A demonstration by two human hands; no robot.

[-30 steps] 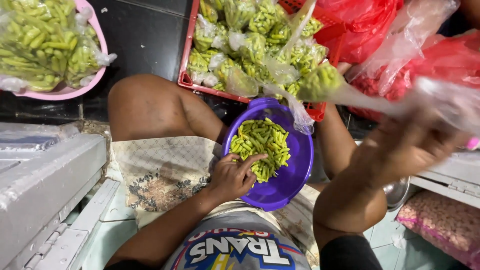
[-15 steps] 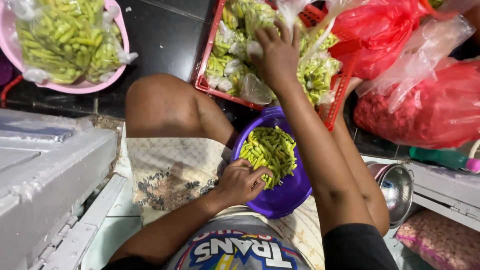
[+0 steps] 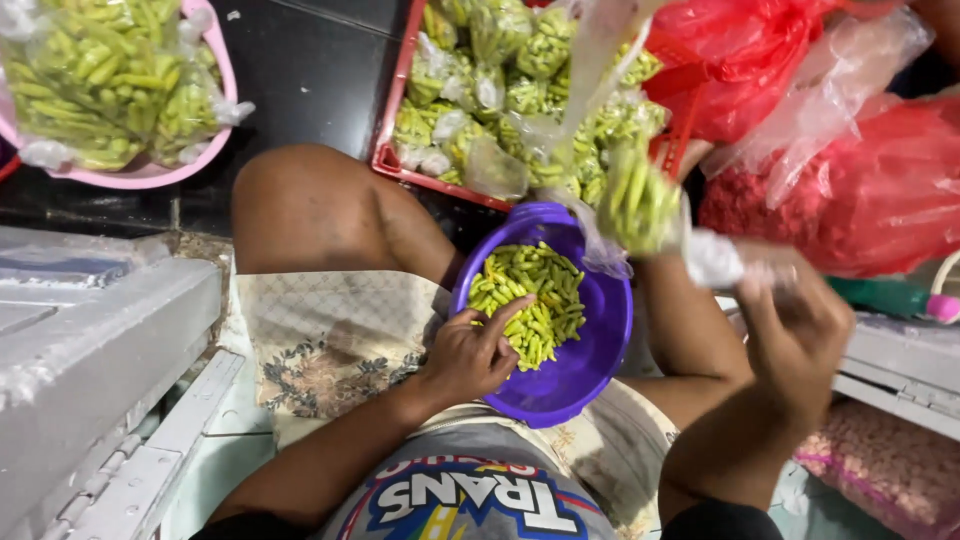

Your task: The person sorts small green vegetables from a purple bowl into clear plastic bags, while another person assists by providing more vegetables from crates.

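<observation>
A purple bowl (image 3: 590,370) of green chillies (image 3: 530,300) rests on my lap. My left hand (image 3: 470,355) grips its near rim, fingers lying on the chillies. Raised at the right, my right hand (image 3: 790,330) is closed on the twisted neck of a clear plastic bag of green chillies (image 3: 640,200). The bag is blurred and hangs over the bowl's far edge. Beyond the bowl stands a red crate (image 3: 395,130) with several filled bags of chillies.
A pink basin (image 3: 215,150) of bagged green chillies sits at the far left on the dark floor. Red plastic bags (image 3: 880,200) fill the right side. A white foam box (image 3: 100,360) stands to my left, and a bag of pinkish pieces (image 3: 880,470) lies lower right.
My right hand reached out over the red crate, then drew back to the right with a filled bag swinging from it. My left hand stayed on the bowl.
</observation>
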